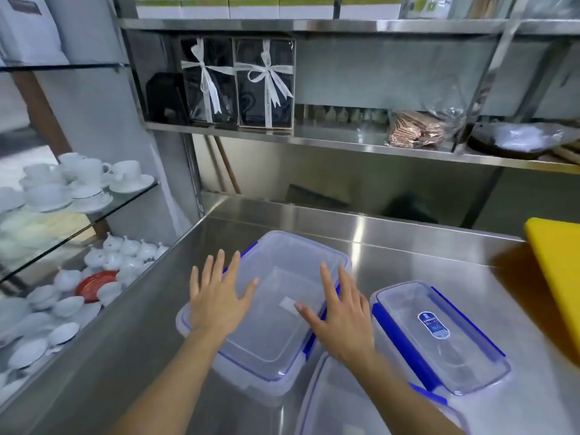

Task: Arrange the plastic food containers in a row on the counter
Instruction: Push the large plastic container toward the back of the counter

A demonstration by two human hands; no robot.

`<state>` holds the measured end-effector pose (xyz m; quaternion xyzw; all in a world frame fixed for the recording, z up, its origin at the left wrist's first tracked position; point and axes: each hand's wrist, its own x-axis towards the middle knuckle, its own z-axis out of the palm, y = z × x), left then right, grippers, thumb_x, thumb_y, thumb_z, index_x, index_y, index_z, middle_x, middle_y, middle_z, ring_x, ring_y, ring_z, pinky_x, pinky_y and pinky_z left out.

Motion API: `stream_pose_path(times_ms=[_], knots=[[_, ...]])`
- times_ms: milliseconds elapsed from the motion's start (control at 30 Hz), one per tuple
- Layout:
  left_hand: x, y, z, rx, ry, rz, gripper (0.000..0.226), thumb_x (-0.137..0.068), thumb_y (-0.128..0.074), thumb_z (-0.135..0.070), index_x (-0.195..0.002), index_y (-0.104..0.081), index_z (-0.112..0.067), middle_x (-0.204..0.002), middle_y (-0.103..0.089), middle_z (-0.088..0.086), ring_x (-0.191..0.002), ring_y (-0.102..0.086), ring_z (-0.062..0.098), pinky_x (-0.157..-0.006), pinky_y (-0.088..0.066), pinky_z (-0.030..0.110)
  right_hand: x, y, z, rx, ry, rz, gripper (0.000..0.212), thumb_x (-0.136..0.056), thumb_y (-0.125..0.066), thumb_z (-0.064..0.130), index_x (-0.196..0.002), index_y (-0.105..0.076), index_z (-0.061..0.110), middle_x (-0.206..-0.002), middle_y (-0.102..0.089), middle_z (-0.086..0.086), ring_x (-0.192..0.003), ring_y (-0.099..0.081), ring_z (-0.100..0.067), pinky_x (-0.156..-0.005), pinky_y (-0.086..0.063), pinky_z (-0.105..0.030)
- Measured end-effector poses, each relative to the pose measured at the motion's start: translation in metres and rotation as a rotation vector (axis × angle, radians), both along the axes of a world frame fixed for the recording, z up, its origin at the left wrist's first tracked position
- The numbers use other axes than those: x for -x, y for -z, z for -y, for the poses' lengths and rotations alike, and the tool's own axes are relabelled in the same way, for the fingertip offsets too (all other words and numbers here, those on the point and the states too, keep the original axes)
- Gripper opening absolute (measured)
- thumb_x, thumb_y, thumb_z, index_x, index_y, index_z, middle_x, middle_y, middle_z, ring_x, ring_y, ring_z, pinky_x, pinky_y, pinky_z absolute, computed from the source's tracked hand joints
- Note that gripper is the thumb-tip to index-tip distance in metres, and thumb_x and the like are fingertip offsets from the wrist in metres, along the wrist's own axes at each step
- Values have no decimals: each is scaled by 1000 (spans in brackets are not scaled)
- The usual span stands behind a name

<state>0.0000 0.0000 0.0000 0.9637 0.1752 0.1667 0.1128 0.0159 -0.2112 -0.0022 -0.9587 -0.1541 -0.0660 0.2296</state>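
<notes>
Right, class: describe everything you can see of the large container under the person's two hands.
The large container is a clear, rectangular plastic box with a snap-on lid and blue clips along its sides. It looks empty and stands upright, lid closed, on the steel counter, angled to its edge. Both hands lie flat with fingers spread on the lid: left hand, right hand. A smaller container stands to its right.

We see a steel counter (pixel 417 246) carrying a large clear container (pixel 276 277), with a smaller labelled container (pixel 439 337) just right of it, a third (pixel 332 403) nearer, and a yellow board (pixel 558 265) far right.
</notes>
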Motion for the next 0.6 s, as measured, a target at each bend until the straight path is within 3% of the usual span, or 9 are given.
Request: stream_pose_path(times_ms=[100,267,400,600], knots=[[-2,8,-6,11,-56,-84,68,-87,-31,-63,-145,-16,-32,-158,-18,2,-145,-9,19,-118,0,47,3,9,-8,-47,36,-194,86,-72,-21,81,-141,13,42,-159,8,0,-146,-3,-23,-116,-15,-43],[-6,9,-7,40,-107,-229,68,-85,-28,-66,-143,-20,-33,-157,-19,2,-144,-14,22,-111,-7,61,5,21,-17,-236,25,-371,91,-75,-35,75,-143,12,35,-157,15,4,-137,-32,-26,-104,-40,-43],[-5,4,-6,123,-116,-288,66,-85,-29,-66,-140,-24,-31,-154,-25,4,-138,-26,27,-103,-25,56,-2,23,-16,-318,-48,-404,91,-78,-41,68,-143,13,35,-155,20,7,-139,-28,-23,-108,-38,-41],[7,-1,-3,204,-32,-404,78,-83,-30,-70,-146,-7,-31,-159,-7,4,-142,-12,29,-110,-16,56,-41,12,9,-404,-170,-584,90,-82,-52,56,-144,9,34,-155,23,10,-141,-21,-19,-105,-31,-29]])
